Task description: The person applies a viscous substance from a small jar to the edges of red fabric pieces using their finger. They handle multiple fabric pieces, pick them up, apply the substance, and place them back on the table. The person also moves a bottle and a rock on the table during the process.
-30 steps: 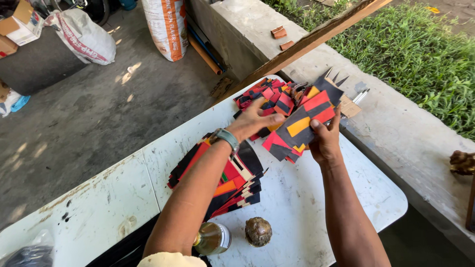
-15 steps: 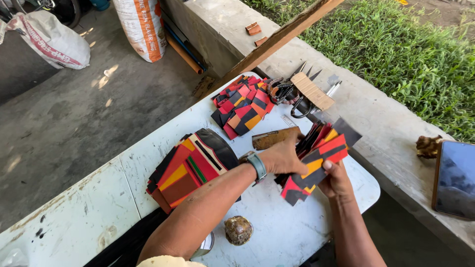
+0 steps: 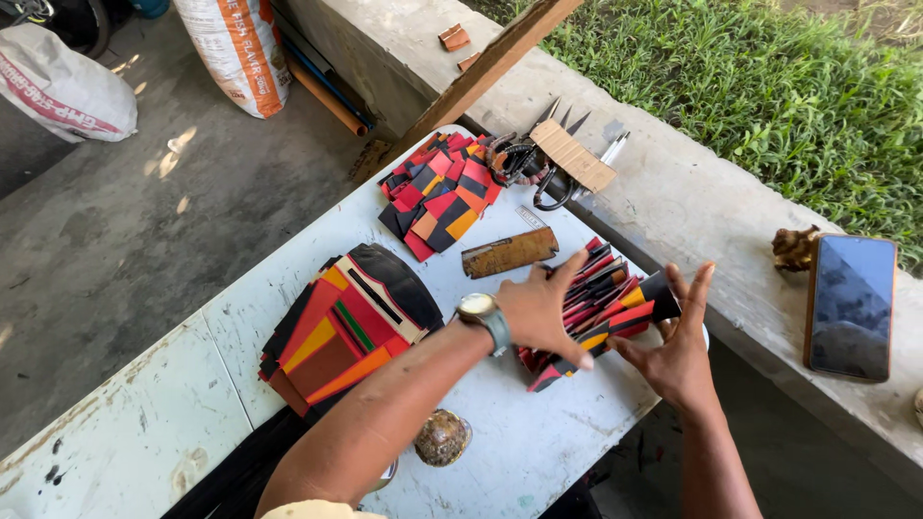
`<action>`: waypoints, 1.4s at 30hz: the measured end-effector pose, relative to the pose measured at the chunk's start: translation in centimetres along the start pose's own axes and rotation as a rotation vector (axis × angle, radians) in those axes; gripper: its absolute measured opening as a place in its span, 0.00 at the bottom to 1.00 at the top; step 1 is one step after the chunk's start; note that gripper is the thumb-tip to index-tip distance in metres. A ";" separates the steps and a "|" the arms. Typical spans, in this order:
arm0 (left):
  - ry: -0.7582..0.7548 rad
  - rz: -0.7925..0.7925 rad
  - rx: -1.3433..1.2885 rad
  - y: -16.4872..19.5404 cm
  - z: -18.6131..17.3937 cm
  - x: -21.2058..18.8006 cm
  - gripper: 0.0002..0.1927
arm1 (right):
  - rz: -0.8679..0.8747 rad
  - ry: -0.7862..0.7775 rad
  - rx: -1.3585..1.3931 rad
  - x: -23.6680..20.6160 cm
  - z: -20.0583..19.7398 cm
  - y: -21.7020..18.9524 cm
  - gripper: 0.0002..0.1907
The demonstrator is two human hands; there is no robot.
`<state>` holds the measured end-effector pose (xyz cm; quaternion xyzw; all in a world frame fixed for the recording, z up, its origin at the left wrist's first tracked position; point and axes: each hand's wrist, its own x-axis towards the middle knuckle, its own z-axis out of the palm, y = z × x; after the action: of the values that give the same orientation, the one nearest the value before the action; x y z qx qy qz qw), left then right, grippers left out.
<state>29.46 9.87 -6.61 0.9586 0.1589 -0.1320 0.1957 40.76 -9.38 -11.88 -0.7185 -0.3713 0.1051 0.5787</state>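
Both grips were open, the left hand (image 3: 540,312) pressing flat on a fanned stack of red, black and orange pieces (image 3: 596,303) on the white tabletop (image 3: 144,423), the right hand (image 3: 673,346) just beside it, scissors (image 3: 538,159) and a brown block (image 3: 508,252) beyond

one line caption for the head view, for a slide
Left hand pressing on a fanned stack of red, black and orange pieces on a white table, right hand open beside it.
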 end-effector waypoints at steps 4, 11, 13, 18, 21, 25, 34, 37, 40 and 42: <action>0.202 0.068 -0.582 -5.2 1.3 2.6 0.51 | -0.169 0.122 -0.516 0.0 -0.5 -0.8 0.78; 0.327 -0.163 -0.569 -9.8 4.5 6.3 0.20 | -0.314 -0.041 -0.396 0.3 -1.2 0.6 0.68; 0.377 -0.188 -0.555 -10.4 4.8 6.4 0.19 | -0.331 -0.042 -0.397 0.2 -1.6 1.4 0.68; 0.315 -0.158 -0.628 -9.1 2.9 5.1 0.22 | -0.369 0.005 -0.401 0.4 -1.3 2.3 0.69; 0.125 -0.026 -0.526 -4.9 1.7 3.4 0.50 | -0.313 0.029 -0.388 1.2 -0.5 2.1 0.71; 0.142 -0.130 0.165 1.4 2.1 1.0 0.68 | -0.198 -0.043 -0.306 2.1 -0.8 1.8 0.74; 0.155 -0.169 -0.160 2.8 0.1 0.5 0.64 | -0.061 -0.282 0.351 1.3 -0.7 4.0 0.68; 0.135 -0.171 -0.137 3.1 0.6 0.0 0.66 | 0.001 -0.183 0.540 1.0 -0.5 4.7 0.64; 0.122 -0.147 -0.026 4.1 1.3 -0.9 0.69 | 0.043 -0.124 0.593 0.4 -0.2 5.0 0.61; 0.067 -0.148 0.010 4.9 1.5 -1.2 0.71 | 0.031 -0.088 0.610 0.5 -0.3 4.9 0.58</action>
<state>29.81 4.68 -5.96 0.9491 0.2354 -0.1149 0.1752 43.34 -9.59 -16.13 -0.5119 -0.3360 0.2516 0.7495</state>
